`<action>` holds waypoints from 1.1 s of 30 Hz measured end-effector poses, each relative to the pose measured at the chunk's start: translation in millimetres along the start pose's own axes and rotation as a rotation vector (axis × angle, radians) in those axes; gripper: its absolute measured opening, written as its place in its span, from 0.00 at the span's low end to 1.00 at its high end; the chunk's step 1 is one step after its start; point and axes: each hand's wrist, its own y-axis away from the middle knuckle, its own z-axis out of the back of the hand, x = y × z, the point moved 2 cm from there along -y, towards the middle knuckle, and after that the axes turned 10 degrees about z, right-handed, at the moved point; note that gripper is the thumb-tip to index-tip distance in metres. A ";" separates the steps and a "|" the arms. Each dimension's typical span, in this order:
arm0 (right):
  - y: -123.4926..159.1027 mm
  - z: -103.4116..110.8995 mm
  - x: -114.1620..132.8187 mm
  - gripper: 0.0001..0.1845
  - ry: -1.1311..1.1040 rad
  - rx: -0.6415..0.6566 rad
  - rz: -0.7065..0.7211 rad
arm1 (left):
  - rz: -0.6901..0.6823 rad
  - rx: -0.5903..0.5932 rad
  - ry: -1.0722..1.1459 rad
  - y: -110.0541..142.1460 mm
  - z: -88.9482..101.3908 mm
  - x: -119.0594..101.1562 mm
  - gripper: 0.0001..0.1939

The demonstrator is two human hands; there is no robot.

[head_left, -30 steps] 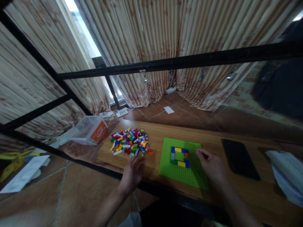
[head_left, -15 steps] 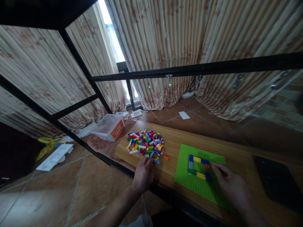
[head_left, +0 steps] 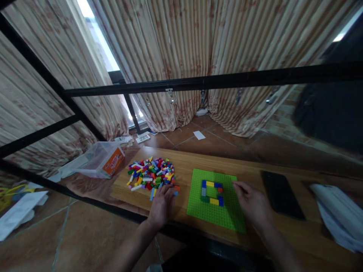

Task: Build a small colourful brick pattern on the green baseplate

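Multicoloured plastic-brick ring (head_left: 214,201) on square green studded baseplate (head_left: 195,207): just left of right hand's (head_left: 251,202) fingertips, long axis unclear, left hand (head_left: 160,207) farther; right fingers pinched, left curled beside loose multicoloured plastic bricks (head_left: 150,173); cannot tell if either grasps anything

Apparently a home interior, with patterned curtains (head_left: 181,45) across the top and tiled floor (head_left: 93,234) lower left.

The green studded baseplate (head_left: 195,204) lay flat and bore a rectangular brick outline (head_left: 214,202) of blue, yellow, grey, green and red pieces around a bare centre; a multicoloured brick pile (head_left: 153,172) lay loosely spread to its left.
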 end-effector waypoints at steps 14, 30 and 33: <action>-1.5 5.6 3.1 0.16 0.049 0.041 0.061 | -0.128 0.335 0.162 -52.9 -82.5 -112.7 0.12; -2.0 3.6 6.1 0.16 0.137 0.083 0.108 | -0.014 0.444 0.079 -63.5 -88.9 -126.2 0.13; -0.3 0.8 6.4 0.16 0.113 0.128 0.083 | -0.018 0.459 0.059 -63.4 -89.0 -126.8 0.13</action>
